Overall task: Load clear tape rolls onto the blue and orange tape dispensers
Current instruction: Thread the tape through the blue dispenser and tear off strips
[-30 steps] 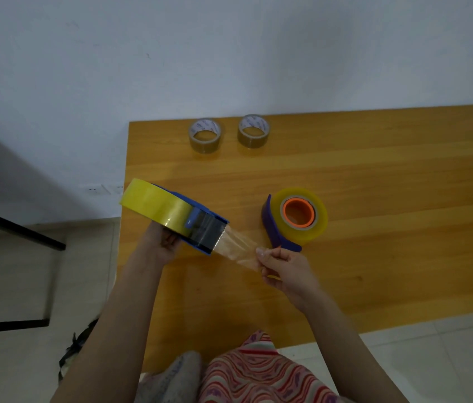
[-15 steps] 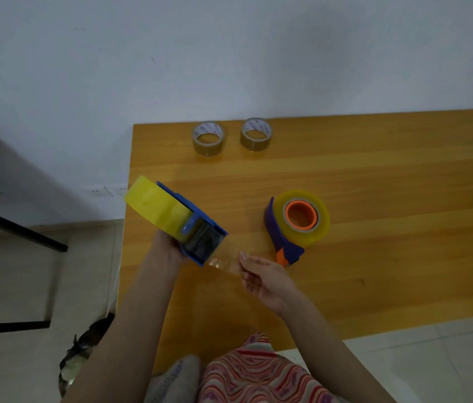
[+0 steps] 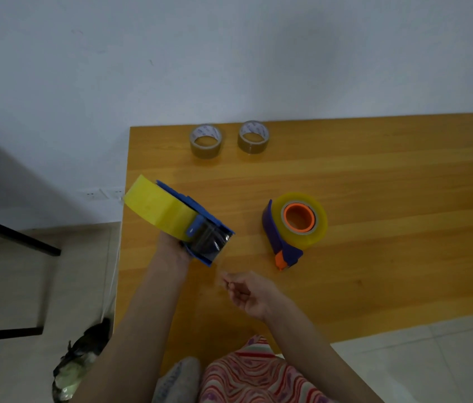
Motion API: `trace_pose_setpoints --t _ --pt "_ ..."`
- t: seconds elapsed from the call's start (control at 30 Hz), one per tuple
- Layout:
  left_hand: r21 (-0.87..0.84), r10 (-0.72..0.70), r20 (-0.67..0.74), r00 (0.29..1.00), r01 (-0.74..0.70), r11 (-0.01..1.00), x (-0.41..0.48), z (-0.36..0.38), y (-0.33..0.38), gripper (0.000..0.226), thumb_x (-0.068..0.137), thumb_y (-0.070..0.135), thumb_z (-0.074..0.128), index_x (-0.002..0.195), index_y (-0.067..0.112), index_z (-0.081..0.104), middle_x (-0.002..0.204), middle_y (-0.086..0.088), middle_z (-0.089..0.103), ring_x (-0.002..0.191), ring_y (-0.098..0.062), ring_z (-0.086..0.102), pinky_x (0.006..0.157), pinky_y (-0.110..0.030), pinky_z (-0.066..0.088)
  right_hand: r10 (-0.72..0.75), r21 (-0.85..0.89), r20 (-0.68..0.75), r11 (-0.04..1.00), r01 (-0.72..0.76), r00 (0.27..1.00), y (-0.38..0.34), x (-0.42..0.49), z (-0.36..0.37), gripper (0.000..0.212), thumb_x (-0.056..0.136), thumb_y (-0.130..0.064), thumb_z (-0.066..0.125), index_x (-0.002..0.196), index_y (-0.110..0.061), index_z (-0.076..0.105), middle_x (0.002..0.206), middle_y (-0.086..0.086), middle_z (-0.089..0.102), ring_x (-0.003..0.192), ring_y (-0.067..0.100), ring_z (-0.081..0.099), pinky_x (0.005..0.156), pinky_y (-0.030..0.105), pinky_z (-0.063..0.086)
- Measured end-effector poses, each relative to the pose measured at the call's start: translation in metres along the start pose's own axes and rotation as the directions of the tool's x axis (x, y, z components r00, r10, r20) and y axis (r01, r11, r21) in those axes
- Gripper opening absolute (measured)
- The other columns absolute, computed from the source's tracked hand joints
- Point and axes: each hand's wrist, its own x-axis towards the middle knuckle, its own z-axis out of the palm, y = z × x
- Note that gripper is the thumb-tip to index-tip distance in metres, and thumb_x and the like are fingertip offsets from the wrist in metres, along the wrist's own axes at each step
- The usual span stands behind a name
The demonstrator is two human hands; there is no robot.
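Note:
My left hand (image 3: 171, 251) grips a blue tape dispenser (image 3: 210, 242) from below, just above the table's left front part. A yellowish clear tape roll (image 3: 156, 207) sits on the dispenser. My right hand (image 3: 250, 295) is close under the dispenser's mouth. Its fingertips are pinched on a faint clear tape end (image 3: 220, 276) that leads back to the mouth. A second dispenser (image 3: 286, 253), blue with orange parts, lies on its side to the right with a clear tape roll (image 3: 318, 228) on its orange hub.
Two brown tape rolls (image 3: 206, 141) (image 3: 253, 137) stand near the far edge of the wooden table (image 3: 375, 184). A black frame (image 3: 11, 237) and a dark bag (image 3: 81, 362) are on the floor at the left. My knees are at the table's front edge.
The stretched tape strip has shortened. My right hand has come back toward the dispenser's mouth and then dropped a little lower. The left hand tilted the dispenser slightly.

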Motion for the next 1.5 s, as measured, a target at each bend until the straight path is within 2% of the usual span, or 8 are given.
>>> trace_pose_setpoints --t 0.13,0.27,0.4,0.53,0.7,0.83,1.33,1.5 --pt "-0.109 0.054 0.152 0.987 -0.037 0.993 0.002 0.008 0.009 0.056 0.098 0.024 0.040 0.048 0.015 0.063 0.044 0.001 0.059 0.036 -0.013 0.057 0.037 -0.019 0.047 -0.026 -0.114 -0.034 0.993 0.022 0.999 0.005 0.002 0.004 0.019 0.087 -0.004 0.063 0.068 -0.006 0.062 0.041 -0.004 0.054 0.052 0.006 0.045 0.042 0.013 0.041" --pt "-0.069 0.115 0.265 0.957 -0.100 0.993 -0.003 0.020 0.028 0.034 0.077 0.013 0.059 0.044 0.017 0.066 0.049 0.003 0.061 0.040 -0.011 0.060 0.041 -0.018 0.049 -0.088 -0.190 -0.072 0.979 0.073 0.993 0.002 0.000 -0.005 0.023 0.091 -0.004 0.057 0.069 -0.008 0.059 0.038 -0.006 0.053 0.053 0.006 0.044 0.043 0.012 0.039" --pt "-0.050 0.111 0.160 0.981 -0.104 0.993 0.009 0.016 0.034 0.059 0.099 0.024 0.039 0.046 0.019 0.064 0.046 0.003 0.059 0.038 -0.011 0.057 0.039 -0.017 0.048 -0.383 -0.136 -0.154 0.921 0.365 0.911 -0.019 -0.007 -0.011 0.007 0.084 -0.004 0.067 0.080 0.000 0.062 0.063 0.005 0.058 0.056 0.011 0.049 0.053 0.021 0.041" --pt "0.089 0.076 0.070 0.995 -0.082 0.993 0.019 -0.003 0.033 0.037 0.099 0.026 0.037 0.069 0.018 0.057 0.060 0.000 0.062 0.040 -0.010 0.060 0.040 -0.019 0.050 -0.621 -0.209 -0.125 0.779 0.591 0.774 -0.040 -0.018 -0.014 0.016 0.083 -0.014 0.069 0.089 0.001 0.066 0.070 0.004 0.066 0.056 0.008 0.054 0.051 0.018 0.045" --pt "0.180 0.101 0.028 0.995 -0.104 0.978 0.021 -0.022 0.031 0.033 0.100 0.029 0.036 0.073 0.019 0.054 0.046 0.008 0.063 0.041 -0.009 0.059 0.042 -0.019 0.050 -0.741 -0.244 -0.161 0.670 0.701 0.652 -0.047 -0.023 -0.020 0.015 0.082 -0.015 0.071 0.082 -0.001 0.066 0.060 -0.005 0.066 0.050 0.003 0.055 0.049 0.015 0.047" --pt "0.300 0.095 -0.059 0.994 -0.073 0.951 0.031 -0.041 0.035 0.030 0.098 0.026 0.037 0.079 0.014 0.058 0.081 -0.007 0.061 0.070 -0.023 0.057 0.064 -0.037 0.049 -0.752 -0.239 -0.226 0.659 0.713 0.619 -0.052 -0.024 -0.026 0.011 0.081 -0.016 0.072 0.076 -0.009 0.065 0.071 0.006 0.067 0.058 0.011 0.056 0.052 0.017 0.049" --pt "0.874 0.393 0.014 0.919 -0.202 0.442 0.055 -0.036 0.029 0.036 0.089 0.022 0.057 0.117 0.000 0.052 0.090 -0.013 0.054 0.079 -0.028 0.050 0.066 -0.036 0.037 -0.733 -0.272 -0.181 0.678 0.682 0.656 -0.042 -0.020 -0.023 0.010 0.082 -0.014 0.070 0.076 -0.008 0.064 0.057 -0.007 0.065 0.050 0.002 0.055 0.049 0.015 0.046" --pt "0.910 0.480 0.145 0.865 -0.307 0.279 0.054 -0.038 0.034 0.029 0.083 0.025 0.064 0.097 0.000 0.060 0.080 -0.018 0.061 0.069 -0.033 0.054 0.050 -0.030 0.034 -0.716 -0.258 -0.179 0.696 0.670 0.675 -0.037 -0.019 -0.023 0.010 0.082 -0.014 0.070 0.076 -0.008 0.064 0.059 -0.006 0.066 0.052 0.004 0.055 0.051 0.017 0.047"
